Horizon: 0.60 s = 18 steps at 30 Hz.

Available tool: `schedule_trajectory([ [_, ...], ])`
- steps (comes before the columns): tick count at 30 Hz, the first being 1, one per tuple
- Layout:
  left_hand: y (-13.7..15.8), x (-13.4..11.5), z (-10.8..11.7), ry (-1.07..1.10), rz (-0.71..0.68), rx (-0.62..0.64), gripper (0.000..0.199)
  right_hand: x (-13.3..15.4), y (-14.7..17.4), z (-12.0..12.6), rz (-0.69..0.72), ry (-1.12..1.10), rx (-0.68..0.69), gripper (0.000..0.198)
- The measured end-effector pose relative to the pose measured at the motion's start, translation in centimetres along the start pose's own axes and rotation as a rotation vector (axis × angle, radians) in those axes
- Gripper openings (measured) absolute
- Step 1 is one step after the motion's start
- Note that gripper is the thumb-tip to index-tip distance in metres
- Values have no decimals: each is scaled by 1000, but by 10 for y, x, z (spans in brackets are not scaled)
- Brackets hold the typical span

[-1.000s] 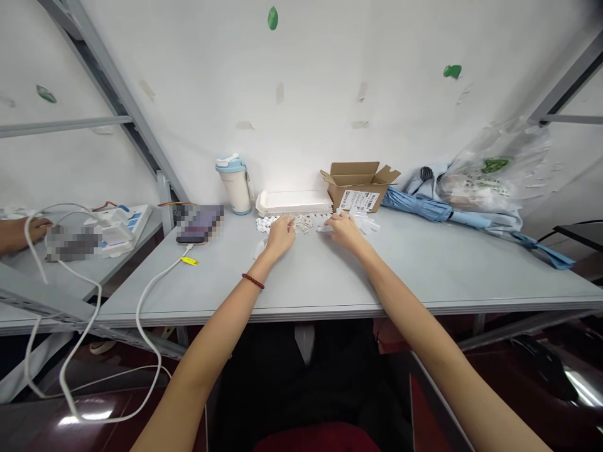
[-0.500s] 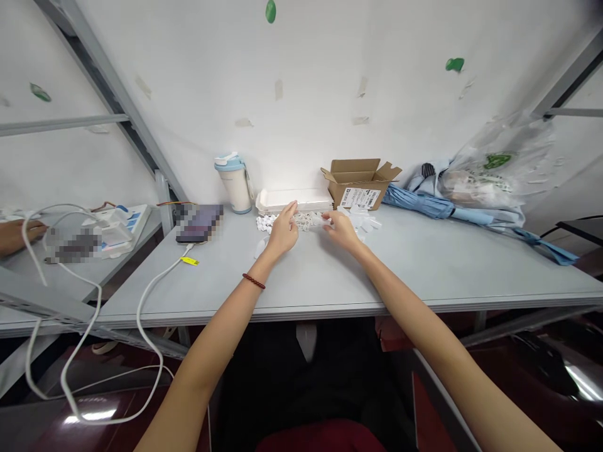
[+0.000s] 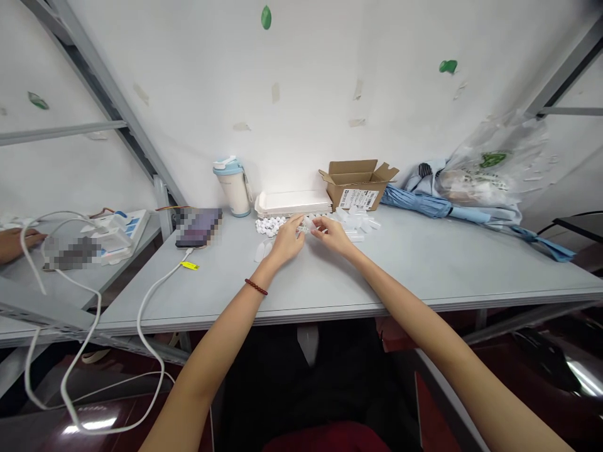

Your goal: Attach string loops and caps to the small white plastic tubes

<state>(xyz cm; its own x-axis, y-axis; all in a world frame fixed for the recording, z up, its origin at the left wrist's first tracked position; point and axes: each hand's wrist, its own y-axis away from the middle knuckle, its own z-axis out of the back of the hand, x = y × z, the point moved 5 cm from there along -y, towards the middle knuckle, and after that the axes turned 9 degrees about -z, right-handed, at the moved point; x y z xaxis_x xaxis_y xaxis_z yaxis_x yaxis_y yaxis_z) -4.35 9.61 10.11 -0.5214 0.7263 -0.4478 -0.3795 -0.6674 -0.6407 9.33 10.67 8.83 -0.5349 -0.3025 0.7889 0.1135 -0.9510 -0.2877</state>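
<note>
My right hand (image 3: 331, 234) is closed, its thumb and fingertips pinching a small translucent plastic piece (image 3: 309, 223). Facing it, my left hand (image 3: 288, 241) wears a dark red bead bracelet and has its thumb and fingers apart, beside the piece and over small clear parts. Those parts are partly covered by the fingers. Left of my left hand lies a heap of small white caps (image 3: 269, 226). Closer to me are flat translucent oval pieces (image 3: 262, 251). Clear plastic tubes (image 3: 357, 221) lie in a loose pile beyond my right hand.
Along the wall stand a tumbler (image 3: 234, 188), a white tray (image 3: 293, 202) and an open cardboard box (image 3: 358, 188). A folded blue umbrella (image 3: 417, 202) and a plastic bag (image 3: 490, 169) are at right. A phone (image 3: 200, 227) with its cable lies left; another person's hand (image 3: 21, 242) is far left.
My right hand has moved left towards my left hand, with the translucent piece now visible at its fingertips. My left fingers have lowered and curled inward. The view has shifted slightly.
</note>
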Motion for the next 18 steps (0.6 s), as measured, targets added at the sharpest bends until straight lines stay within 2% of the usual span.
schedule_trajectory([
  [6, -1, -2, -1, 60, -43, 2, 45, -1, 0, 0, 9, 18, 20, 22],
  [18, 0, 0, -1, 82, -28, -21, 41, 2, 1, 2, -24, 53, 29, 26],
])
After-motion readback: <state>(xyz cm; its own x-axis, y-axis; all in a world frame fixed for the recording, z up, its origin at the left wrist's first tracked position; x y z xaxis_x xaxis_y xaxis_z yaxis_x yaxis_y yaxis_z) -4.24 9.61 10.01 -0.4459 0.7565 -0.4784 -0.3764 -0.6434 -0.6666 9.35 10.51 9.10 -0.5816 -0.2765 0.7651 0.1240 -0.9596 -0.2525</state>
